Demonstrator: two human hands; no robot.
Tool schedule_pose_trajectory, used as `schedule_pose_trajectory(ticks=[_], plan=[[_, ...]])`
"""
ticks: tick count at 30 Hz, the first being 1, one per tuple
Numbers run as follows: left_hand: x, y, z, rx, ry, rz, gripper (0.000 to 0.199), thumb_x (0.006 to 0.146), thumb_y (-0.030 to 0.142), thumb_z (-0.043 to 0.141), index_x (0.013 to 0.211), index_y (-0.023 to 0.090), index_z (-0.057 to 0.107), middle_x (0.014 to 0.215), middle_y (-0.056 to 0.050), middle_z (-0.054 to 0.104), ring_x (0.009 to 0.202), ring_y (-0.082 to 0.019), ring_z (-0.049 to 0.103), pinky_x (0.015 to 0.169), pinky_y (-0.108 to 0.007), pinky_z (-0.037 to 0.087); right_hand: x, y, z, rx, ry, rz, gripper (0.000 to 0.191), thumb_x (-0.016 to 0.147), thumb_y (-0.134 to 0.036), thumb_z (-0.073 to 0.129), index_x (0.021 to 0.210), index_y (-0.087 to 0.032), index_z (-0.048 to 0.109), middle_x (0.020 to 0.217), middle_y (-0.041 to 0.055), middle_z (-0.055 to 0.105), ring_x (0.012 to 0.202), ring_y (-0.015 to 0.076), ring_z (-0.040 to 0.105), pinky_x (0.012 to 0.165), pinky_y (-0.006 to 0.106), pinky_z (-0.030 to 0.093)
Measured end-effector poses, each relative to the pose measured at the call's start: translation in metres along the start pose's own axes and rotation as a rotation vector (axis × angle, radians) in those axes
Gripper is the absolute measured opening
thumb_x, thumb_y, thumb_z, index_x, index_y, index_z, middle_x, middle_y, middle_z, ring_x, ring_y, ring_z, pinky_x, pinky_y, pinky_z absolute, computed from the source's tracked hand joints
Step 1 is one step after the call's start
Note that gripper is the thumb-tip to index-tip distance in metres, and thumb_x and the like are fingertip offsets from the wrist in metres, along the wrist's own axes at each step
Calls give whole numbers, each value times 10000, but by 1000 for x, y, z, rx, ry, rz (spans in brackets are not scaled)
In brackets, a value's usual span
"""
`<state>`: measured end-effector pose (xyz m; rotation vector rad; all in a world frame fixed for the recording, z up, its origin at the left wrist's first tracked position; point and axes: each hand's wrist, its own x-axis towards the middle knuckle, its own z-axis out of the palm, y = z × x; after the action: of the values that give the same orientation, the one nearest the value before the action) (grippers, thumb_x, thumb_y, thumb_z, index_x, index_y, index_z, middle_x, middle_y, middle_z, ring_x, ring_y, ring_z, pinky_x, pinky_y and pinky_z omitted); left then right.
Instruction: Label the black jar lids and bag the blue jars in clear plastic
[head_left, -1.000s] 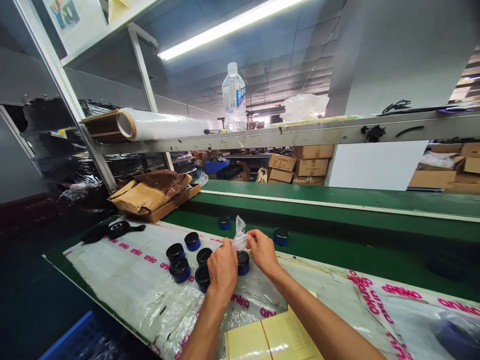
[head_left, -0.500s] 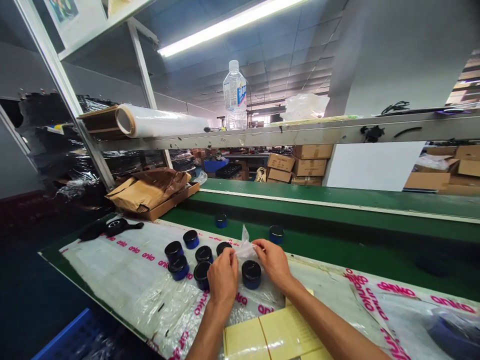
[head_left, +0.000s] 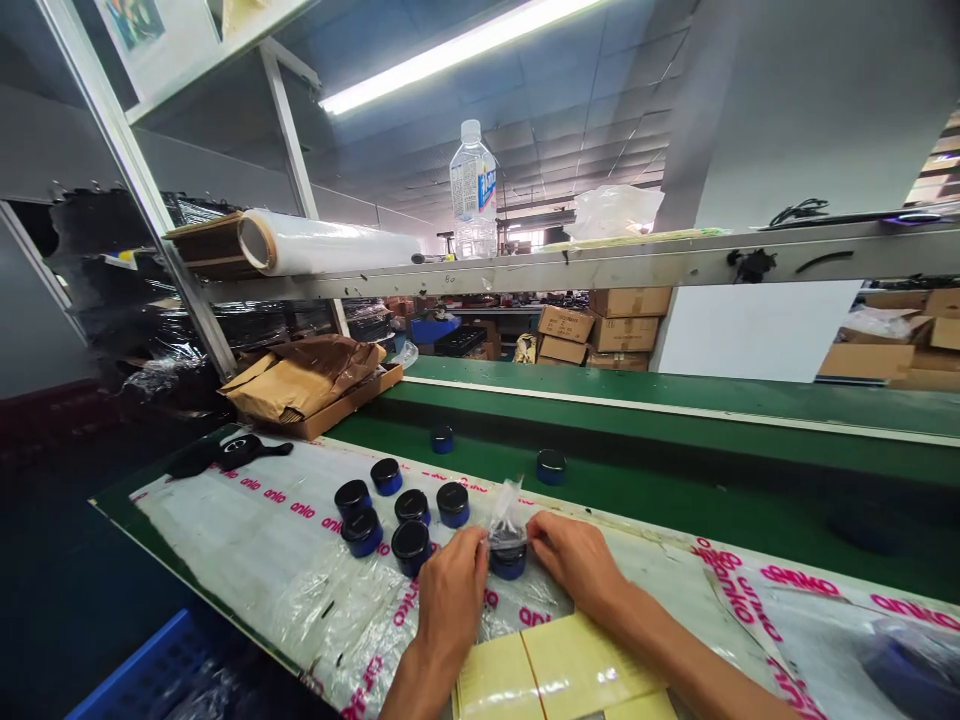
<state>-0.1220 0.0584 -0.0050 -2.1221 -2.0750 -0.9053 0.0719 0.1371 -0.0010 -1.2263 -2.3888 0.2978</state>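
Observation:
Between my two hands a thin clear plastic bag point(head_left: 508, 505) stands over a round blue jar with a black lid point(head_left: 508, 562). Its lower edge reaches down around the lid. My left hand point(head_left: 454, 578) pinches the bag's left edge, and my right hand point(head_left: 571, 552) pinches its right edge. To the left of my left hand several more blue jars point(head_left: 411, 547) with black lids stand upright on the plastic-covered bench. Below the hands, partly under my right forearm, lie yellow label sheets point(head_left: 551, 665).
Two blue jars, one left point(head_left: 442, 439) and one right point(head_left: 551, 467), stand on the green conveyor belt point(head_left: 675, 465) beyond the bench. A shallow carton point(head_left: 352, 400) holds brown paper. A metal shelf point(head_left: 525, 268) crosses above. A blue basket point(head_left: 142, 670) sits low at left.
Both hands have come toward me with the plastic bag and moved lower. The bag has gone from behind the jar to over its lid. The jar behind my left hand is now uncovered.

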Motion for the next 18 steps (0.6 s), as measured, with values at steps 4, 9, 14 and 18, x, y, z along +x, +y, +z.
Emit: schedule_pose_trajectory(ticks=[4,9,14,18], plan=[[-7,-6,6,24,-39,81,186,957,104,482,996,214,627,884,-3,706,813,-180,691,719,-280,476,-11,0,-8,-68,-88,-166,238,887,-49,523,960,-228,661,1062,28,713,979,203,651,813,273,455],[-9,-7,9,47,-112,150,228,885,14,508,859,202,633,916,-24,705,881,-219,676,750,-305,481,-14,-3,-7,-154,-163,-236,230,925,-47,507,1004,-185,673,1220,97,669,1045,258,621,848,338,486],[-1,-3,7,-36,-161,133,274,804,-47,488,822,186,631,945,-54,702,945,-244,661,776,-320,472,-6,-13,-2,-191,-207,-178,219,863,-13,529,936,-132,697,1087,166,699,1037,315,610,779,345,484],[8,-8,-1,-193,-190,81,219,757,-10,546,781,196,617,780,-12,681,811,-206,653,719,-284,434,6,-25,-7,-130,-232,-82,169,744,-1,603,781,-138,695,867,150,733,866,280,660,673,286,442]])
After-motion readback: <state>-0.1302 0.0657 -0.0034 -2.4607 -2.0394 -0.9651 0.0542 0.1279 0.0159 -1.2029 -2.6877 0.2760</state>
